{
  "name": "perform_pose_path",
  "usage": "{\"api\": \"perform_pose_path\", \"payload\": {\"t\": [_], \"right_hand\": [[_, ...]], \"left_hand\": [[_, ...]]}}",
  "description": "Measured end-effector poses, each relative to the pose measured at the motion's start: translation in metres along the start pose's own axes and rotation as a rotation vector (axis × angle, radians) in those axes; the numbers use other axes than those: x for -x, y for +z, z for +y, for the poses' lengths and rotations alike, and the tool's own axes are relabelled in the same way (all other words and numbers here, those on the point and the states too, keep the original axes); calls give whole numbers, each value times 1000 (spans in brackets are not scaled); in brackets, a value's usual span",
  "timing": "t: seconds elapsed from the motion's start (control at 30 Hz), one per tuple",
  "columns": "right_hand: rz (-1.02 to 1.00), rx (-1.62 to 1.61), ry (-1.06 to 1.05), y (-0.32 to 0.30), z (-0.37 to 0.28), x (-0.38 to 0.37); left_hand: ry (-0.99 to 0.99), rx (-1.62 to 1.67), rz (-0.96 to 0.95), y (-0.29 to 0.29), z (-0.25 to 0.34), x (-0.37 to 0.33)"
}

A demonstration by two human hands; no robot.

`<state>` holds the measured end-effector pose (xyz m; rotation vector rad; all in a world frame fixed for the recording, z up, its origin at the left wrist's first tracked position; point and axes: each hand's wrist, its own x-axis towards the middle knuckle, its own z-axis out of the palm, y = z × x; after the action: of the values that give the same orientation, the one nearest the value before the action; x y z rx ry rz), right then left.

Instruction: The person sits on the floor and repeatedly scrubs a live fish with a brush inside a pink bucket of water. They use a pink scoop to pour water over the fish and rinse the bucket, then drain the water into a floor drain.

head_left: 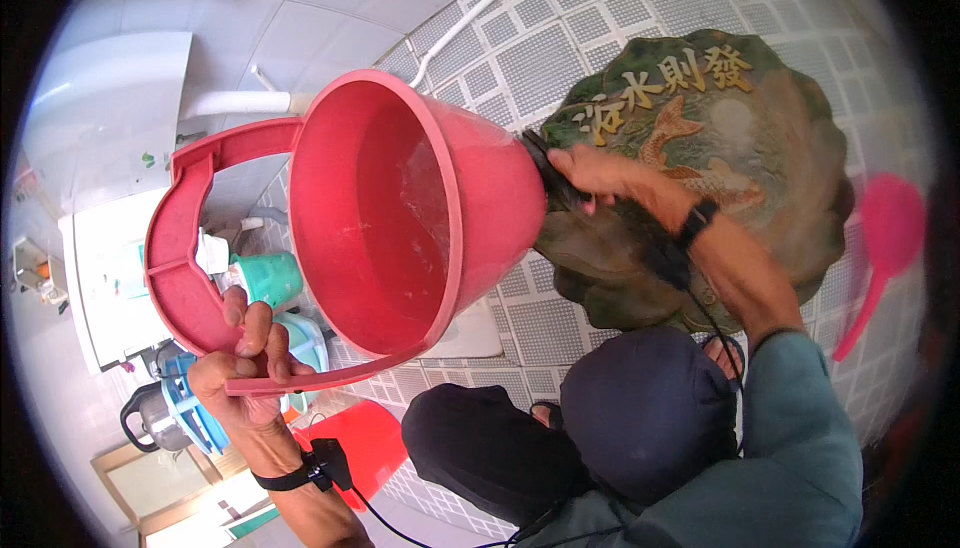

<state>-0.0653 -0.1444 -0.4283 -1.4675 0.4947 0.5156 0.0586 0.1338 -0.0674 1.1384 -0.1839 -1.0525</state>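
Note:
A red plastic bucket (375,208) is tilted on its side in front of me, its open mouth toward the left. My left hand (250,358) is closed on the bucket's wide red handle (185,273), near its lower end. On the far side, my right hand (590,176) presses against the bucket's base. Its fingers are closed round a small black thing (548,170), whose kind I cannot make out. Inside, the bucket shows whitish smears and no contents. Below the right forearm lies a large green leaf-shaped plaque (800,148) with raised goldfish and golden lettering.
A pink dipper (888,233) lies on the grey tiled floor at the right. Another red bucket (365,443) stands below my left forearm. Left of it are a kettle (165,418) and a green tub (270,280). A white pipe (460,33) runs along the wall.

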Motion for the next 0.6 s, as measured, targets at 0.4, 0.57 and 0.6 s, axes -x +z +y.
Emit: {"api": "perform_pose_path", "payload": {"t": [0.4,0.57,0.6], "right_hand": [[26,-405,4,-5,-18,-39],[150,-505,-51,13,-1,-26],[148,-513,-51,18,-1,-20]], "left_hand": [[-4,-116,12,-1,0,1],[28,-192,83,-1,9,-7],[304,-572,213,-13,10,-4]]}}
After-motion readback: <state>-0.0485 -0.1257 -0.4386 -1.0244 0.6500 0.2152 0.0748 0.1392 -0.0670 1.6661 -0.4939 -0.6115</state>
